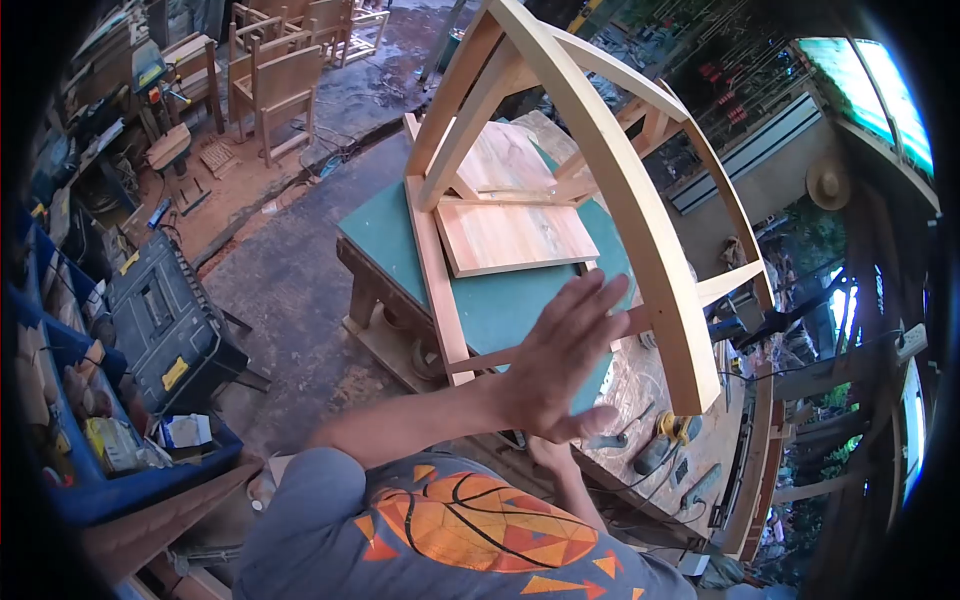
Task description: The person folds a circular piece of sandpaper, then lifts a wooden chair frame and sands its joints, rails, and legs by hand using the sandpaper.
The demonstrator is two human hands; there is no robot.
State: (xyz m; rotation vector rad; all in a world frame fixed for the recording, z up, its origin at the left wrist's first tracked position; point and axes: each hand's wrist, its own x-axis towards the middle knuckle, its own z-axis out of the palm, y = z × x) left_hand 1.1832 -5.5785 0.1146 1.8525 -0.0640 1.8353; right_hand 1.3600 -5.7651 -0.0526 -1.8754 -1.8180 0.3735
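An unpainted wooden chair frame (pixel 640 190) with curved legs lies tipped on a green-topped workbench (pixel 385 235). Pale pinkish boards (pixel 520 238) show between its rails. My left hand (pixel 565 350) is raised in front of the frame, fingers stretched out and holding nothing. Its fingertips come close to the nearest curved leg; whether they touch I cannot tell. Lower down, my right hand (pixel 547 455) is at the bench's near edge, below my left wrist. Its fingers are mostly hidden, so its grip does not show.
A sander (pixel 668 440) and a green-handled tool (pixel 702 485) lie on the bench at right, with a cable nearby. On the left stand a black toolbox (pixel 165 320) and blue bins (pixel 70 430) of odds and ends. Wooden chairs (pixel 280 85) stand farther back.
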